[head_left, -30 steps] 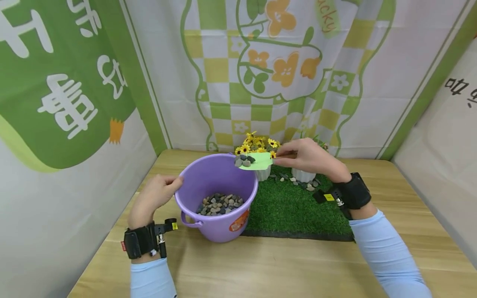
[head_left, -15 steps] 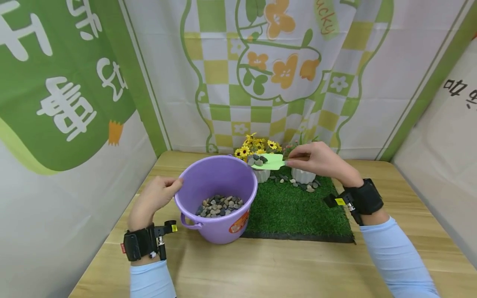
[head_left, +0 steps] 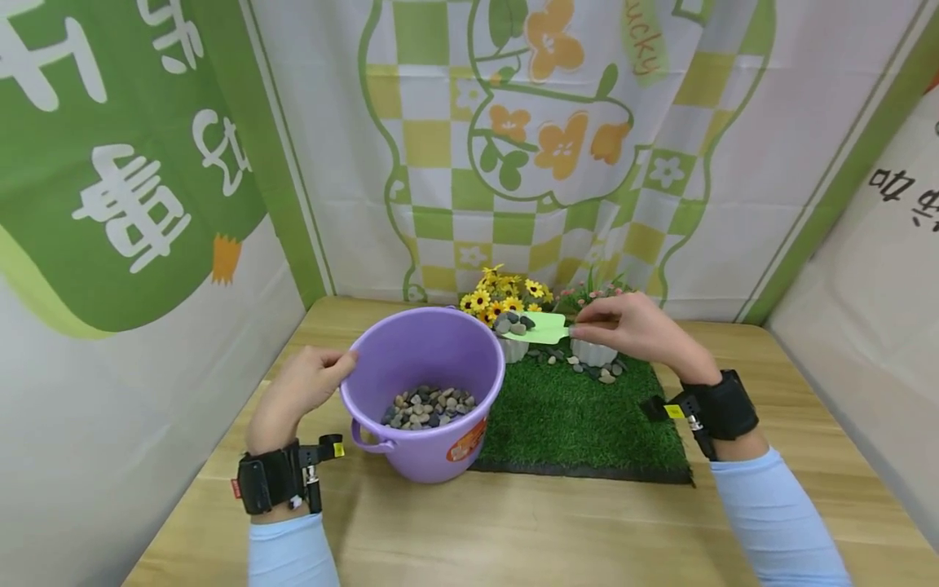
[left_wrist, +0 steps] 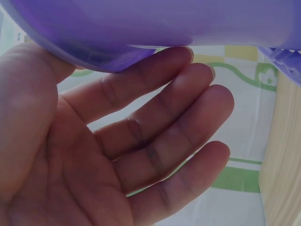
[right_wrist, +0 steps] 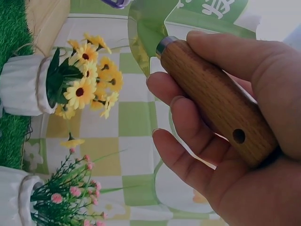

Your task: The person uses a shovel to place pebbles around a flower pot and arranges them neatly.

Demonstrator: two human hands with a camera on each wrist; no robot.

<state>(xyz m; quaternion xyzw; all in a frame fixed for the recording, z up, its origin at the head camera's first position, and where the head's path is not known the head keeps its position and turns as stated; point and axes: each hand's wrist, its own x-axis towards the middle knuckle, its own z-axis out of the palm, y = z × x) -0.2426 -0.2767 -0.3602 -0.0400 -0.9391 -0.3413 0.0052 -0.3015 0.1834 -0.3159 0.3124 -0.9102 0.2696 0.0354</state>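
My left hand [head_left: 302, 387] holds the near-left rim of a purple bucket [head_left: 429, 452], thumb on one side and fingers on the other. In the left wrist view the bucket's wall [left_wrist: 188, 21] lies along the index finger, while the other fingers are extended. Grey and tan pebbles [head_left: 427, 408] cover the bucket's floor. My right hand [head_left: 637, 330] grips a garden trowel by its wooden handle [right_wrist: 211, 92]. The light green trowel blade [head_left: 548, 328] carries several dark pebbles [head_left: 516, 324] right of the bucket, above the white pot [head_left: 515, 350] of yellow flowers [head_left: 501, 292].
Behind the right hand stands a second white pot [head_left: 591, 352] with pink flowers [right_wrist: 75, 190]. Loose stones [head_left: 603, 372] lie around the pots on an artificial turf mat [head_left: 579, 432]. Beneath everything is a wooden table [head_left: 513, 530]; printed curtains [head_left: 315, 163] enclose it.
The right hand has carried the loaded trowel rightward and slightly down, from over the bucket's right rim to the yellow-flower pot. My left hand keeps its hold on the bucket.
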